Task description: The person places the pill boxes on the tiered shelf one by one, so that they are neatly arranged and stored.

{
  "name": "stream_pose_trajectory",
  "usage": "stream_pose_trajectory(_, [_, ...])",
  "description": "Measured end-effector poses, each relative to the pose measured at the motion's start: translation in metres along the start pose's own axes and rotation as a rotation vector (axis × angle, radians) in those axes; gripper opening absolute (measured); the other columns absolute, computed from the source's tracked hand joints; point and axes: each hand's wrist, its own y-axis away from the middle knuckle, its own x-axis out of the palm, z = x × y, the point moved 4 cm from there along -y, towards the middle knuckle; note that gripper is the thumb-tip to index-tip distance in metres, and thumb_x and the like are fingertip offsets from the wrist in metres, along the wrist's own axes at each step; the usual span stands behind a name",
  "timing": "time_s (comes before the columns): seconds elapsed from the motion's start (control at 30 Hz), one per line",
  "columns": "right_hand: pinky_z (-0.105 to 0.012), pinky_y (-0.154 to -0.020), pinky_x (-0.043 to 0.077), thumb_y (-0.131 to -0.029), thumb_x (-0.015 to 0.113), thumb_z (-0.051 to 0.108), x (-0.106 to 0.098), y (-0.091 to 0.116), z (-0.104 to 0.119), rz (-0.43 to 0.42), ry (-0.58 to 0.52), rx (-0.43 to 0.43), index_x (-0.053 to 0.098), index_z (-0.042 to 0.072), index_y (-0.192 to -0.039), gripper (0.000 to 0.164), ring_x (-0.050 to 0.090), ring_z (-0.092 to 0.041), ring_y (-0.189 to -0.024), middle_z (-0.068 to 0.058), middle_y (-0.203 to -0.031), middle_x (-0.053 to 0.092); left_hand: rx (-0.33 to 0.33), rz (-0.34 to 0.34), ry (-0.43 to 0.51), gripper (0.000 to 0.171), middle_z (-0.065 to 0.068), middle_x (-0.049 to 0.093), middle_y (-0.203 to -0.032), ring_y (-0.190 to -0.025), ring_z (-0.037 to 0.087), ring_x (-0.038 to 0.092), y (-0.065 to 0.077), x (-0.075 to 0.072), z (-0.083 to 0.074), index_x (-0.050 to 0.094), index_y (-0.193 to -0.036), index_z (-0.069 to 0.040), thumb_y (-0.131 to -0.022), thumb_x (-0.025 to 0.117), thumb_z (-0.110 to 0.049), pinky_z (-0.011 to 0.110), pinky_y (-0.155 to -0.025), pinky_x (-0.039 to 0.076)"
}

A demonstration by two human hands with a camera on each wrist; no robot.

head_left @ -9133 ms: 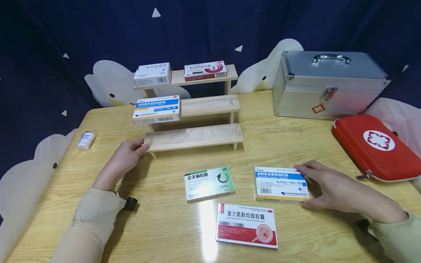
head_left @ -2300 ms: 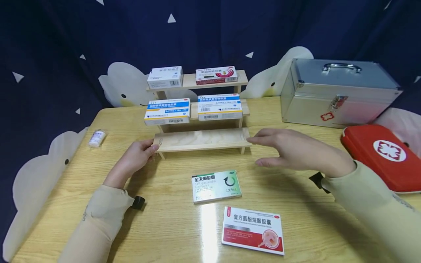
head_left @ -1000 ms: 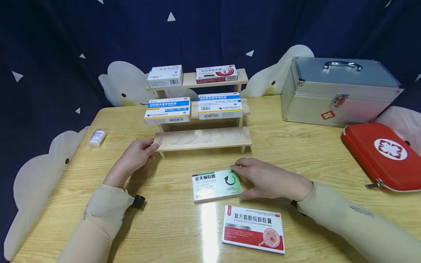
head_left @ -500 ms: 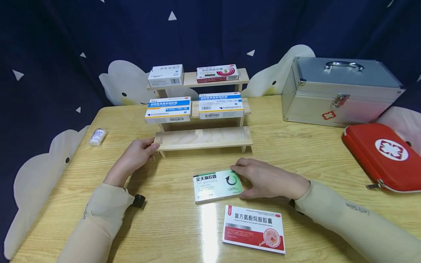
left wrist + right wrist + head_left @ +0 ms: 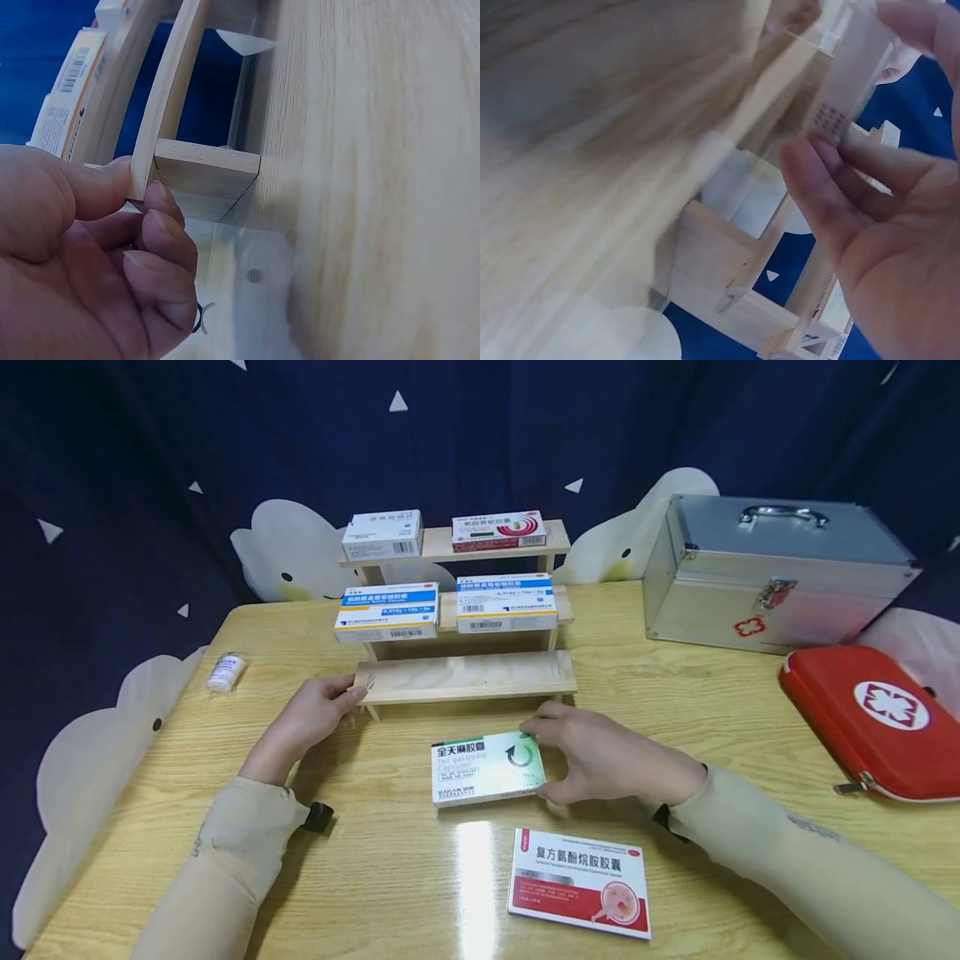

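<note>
In the head view, my right hand (image 5: 600, 756) grips the right end of a green and white medicine box (image 5: 483, 768) between thumb and fingers. The box is tilted, just in front of a three-tier wooden rack (image 5: 465, 678). My left hand (image 5: 309, 717) pinches the left end of the rack's bottom shelf; the left wrist view shows thumb and fingers round that board (image 5: 169, 105). Two blue and white boxes (image 5: 387, 612) sit side by side on the middle shelf. The top shelf carries a white box (image 5: 381, 535) and a red and white box (image 5: 498, 531). The bottom shelf is bare.
A flat red and white medicine box (image 5: 577, 881) lies on the table, nearer to me. Back right stand a silver metal case (image 5: 780, 577) and a red zipped first-aid pouch (image 5: 832, 727). A small white bottle (image 5: 226, 672) lies far left.
One blue and white box went from the table onto the middle shelf. My right hand then took the green and white box and raised it slightly toward the rack. My left hand kept its hold.
</note>
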Motion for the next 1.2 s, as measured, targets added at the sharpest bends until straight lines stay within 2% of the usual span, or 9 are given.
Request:
stream_pose_trajectory(0.13, [-0.034, -0.079, 0.052, -0.073, 0.086, 0.033, -0.009, -0.015, 0.006, -0.069, -0.005, 0.022, 0.058, -0.001, -0.134, 0.075, 0.059, -0.022, -0.094, -0.01, -0.122, 0.057, -0.004, -0.007, 0.002, 0.047, 0.017, 0.054, -0.097, -0.082, 0.026, 0.049, 0.001, -0.001, 0.0, 0.038, -0.151, -0.002, -0.109, 0.041, -0.023, 0.033, -0.068, 0.04])
stream_pose_trajectory(0.37, [-0.038, -0.088, 0.05, -0.073, 0.085, 0.033, -0.015, -0.056, 0.016, -0.133, 0.011, 0.041, 0.056, -0.002, -0.136, 0.078, 0.058, -0.022, -0.102, -0.014, -0.127, 0.057, 0.0, -0.005, 0.007, 0.045, 0.017, 0.055, -0.093, -0.079, 0.026, 0.05, 0.001, -0.002, 0.006, 0.039, -0.15, -0.001, -0.109, 0.04, -0.018, 0.031, -0.066, 0.04])
stream_pose_trajectory(0.47, [-0.035, -0.083, 0.051, -0.074, 0.085, 0.032, -0.014, -0.072, 0.018, -0.147, 0.002, 0.052, 0.054, -0.002, -0.139, 0.08, 0.059, -0.021, -0.095, -0.015, -0.129, 0.056, 0.023, -0.01, 0.016, 0.044, 0.018, 0.055, -0.093, -0.079, 0.026, 0.05, 0.001, -0.002, 0.007, 0.04, -0.149, 0.001, -0.108, 0.04, -0.017, 0.031, -0.066, 0.04])
stream_pose_trajectory(0.57, [-0.03, -0.075, 0.051, -0.074, 0.086, 0.03, -0.011, -0.085, 0.016, -0.144, -0.008, 0.084, 0.051, -0.002, -0.142, 0.082, 0.059, -0.018, -0.087, -0.015, -0.13, 0.054, 0.021, -0.012, 0.019, 0.044, 0.017, 0.054, -0.094, -0.079, 0.026, 0.05, 0.0, -0.002, 0.007, 0.041, -0.149, -0.001, -0.108, 0.04, -0.018, 0.032, -0.067, 0.041])
stream_pose_trajectory(0.63, [-0.029, -0.075, 0.051, -0.074, 0.086, 0.029, -0.009, -0.091, 0.014, -0.146, -0.005, 0.103, 0.05, -0.002, -0.142, 0.083, 0.058, -0.017, -0.087, -0.015, -0.129, 0.054, 0.014, -0.01, 0.02, 0.045, 0.017, 0.054, -0.096, -0.08, 0.026, 0.051, 0.0, -0.002, 0.006, 0.04, -0.15, -0.002, -0.108, 0.04, -0.019, 0.033, -0.068, 0.041])
stream_pose_trajectory(0.9, [-0.034, -0.095, 0.048, -0.079, 0.083, 0.032, -0.003, -0.107, 0.006, -0.138, 0.018, 0.145, 0.047, -0.004, -0.143, 0.082, 0.057, -0.022, -0.109, -0.016, -0.133, 0.054, 0.031, -0.001, 0.038, 0.042, 0.018, 0.057, -0.103, -0.081, 0.026, 0.05, -0.003, -0.002, 0.003, 0.043, -0.147, 0.001, -0.108, 0.039, -0.015, 0.032, -0.068, 0.042])
stream_pose_trajectory(1.2, [-0.038, -0.107, 0.039, -0.089, 0.074, 0.038, 0.0, -0.113, 0.005, -0.095, 0.005, 0.186, 0.046, 0.0, -0.146, 0.074, 0.049, -0.027, -0.128, -0.016, -0.143, 0.049, 0.055, 0.002, 0.052, 0.041, 0.017, 0.059, -0.101, -0.081, 0.024, 0.05, -0.001, -0.002, 0.001, 0.043, -0.146, 0.004, -0.108, 0.04, -0.011, 0.033, -0.07, 0.044])
